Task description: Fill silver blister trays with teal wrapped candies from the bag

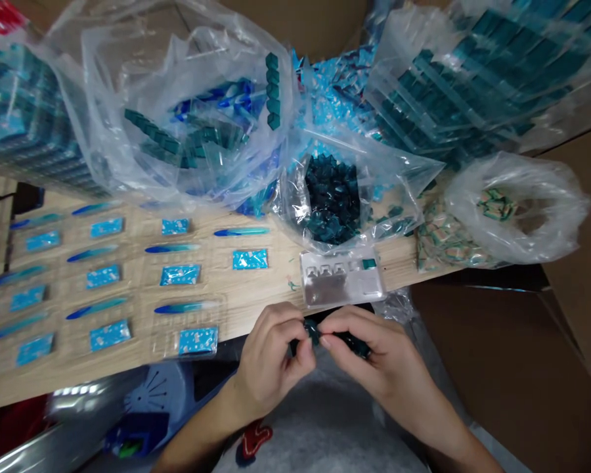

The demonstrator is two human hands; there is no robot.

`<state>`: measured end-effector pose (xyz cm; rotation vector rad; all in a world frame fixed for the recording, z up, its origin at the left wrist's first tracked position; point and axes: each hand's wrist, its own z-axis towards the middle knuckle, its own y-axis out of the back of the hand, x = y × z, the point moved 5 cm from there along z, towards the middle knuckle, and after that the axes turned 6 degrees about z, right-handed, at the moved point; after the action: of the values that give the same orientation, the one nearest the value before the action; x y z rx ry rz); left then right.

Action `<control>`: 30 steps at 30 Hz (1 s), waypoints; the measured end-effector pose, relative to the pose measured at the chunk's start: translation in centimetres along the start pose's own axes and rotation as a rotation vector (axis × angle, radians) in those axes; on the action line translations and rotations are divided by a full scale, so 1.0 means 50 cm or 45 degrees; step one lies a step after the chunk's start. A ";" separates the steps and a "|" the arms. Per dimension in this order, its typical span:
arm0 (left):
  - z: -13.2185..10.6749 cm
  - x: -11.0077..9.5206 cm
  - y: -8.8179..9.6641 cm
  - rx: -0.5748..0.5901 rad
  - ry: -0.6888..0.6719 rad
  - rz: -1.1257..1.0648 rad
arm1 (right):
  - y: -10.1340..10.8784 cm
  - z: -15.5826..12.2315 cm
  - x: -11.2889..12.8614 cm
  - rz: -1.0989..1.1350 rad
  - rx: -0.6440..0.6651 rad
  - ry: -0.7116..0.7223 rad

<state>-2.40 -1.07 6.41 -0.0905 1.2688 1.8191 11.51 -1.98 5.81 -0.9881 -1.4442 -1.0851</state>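
Observation:
Between my two hands, at the table's front edge, is a dark teal strip of small faceted pieces [354, 343]. My left hand [278, 355] pinches its left end with thumb and bent fingers. My right hand [374, 348] grips the strip close by, thumb and index fingertip meeting near the left hand's fingers. Part of the strip is covered by the fingers. Just beyond the hands lies a transparent moulded tray [342, 289] with several small recesses and one teal piece [369, 263] at its upper right.
On the left, several transparent trays hold blue pens [184, 307] and blue patterned packets [197, 341]. Behind are plastic bags of teal strips [211, 141], dark teal pieces [331, 197] and small beige-green packets [453, 236]. Stacked trays [34, 125] stand far left; cardboard [512, 355] is at right.

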 end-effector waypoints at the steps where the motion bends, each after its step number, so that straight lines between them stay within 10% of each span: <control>1: 0.000 0.000 0.001 -0.003 -0.005 0.009 | 0.000 0.000 0.000 -0.005 -0.005 0.007; 24: -0.023 0.018 -0.013 0.081 0.229 -0.230 | -0.012 0.006 -0.007 -0.166 -0.120 0.020; 30: 0.001 -0.002 0.011 0.254 0.043 0.093 | -0.020 0.006 -0.002 -0.271 -0.052 0.101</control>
<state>-2.71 -1.13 6.86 0.0355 1.4875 1.7482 10.50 -1.94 5.59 -0.8236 -1.4917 -1.2979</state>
